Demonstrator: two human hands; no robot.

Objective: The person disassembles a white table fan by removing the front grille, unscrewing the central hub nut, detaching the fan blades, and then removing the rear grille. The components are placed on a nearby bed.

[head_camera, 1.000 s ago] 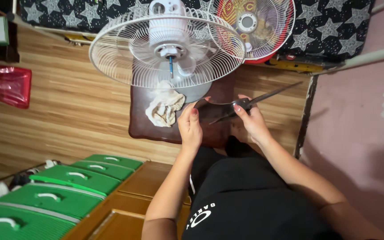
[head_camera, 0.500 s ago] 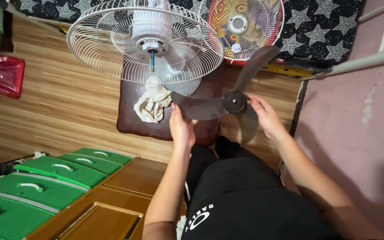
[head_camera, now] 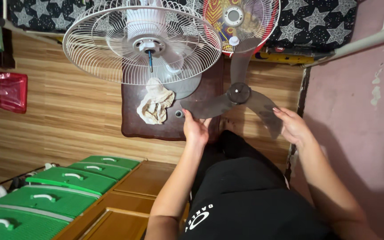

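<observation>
Wood-plank floor, dark brown low surface [head_camera: 134, 124] under white fan grille [head_camera: 142, 42]. Smoky 3-blade fan propeller [head_camera: 238, 94] now turned flat, face-on, lifted nearer grille versus 1 s ago. Left hand [head_camera: 195, 129] pinching 1 blade, right hand [head_camera: 293, 126] gripping another.

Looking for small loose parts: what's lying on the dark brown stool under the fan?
On the stool: a crumpled cloth, a small ring-shaped part and the fan's base. The blade hides its right side.

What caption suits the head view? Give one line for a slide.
Both hands, left hand and right hand, hold a dark fan blade before a white fan.
</observation>
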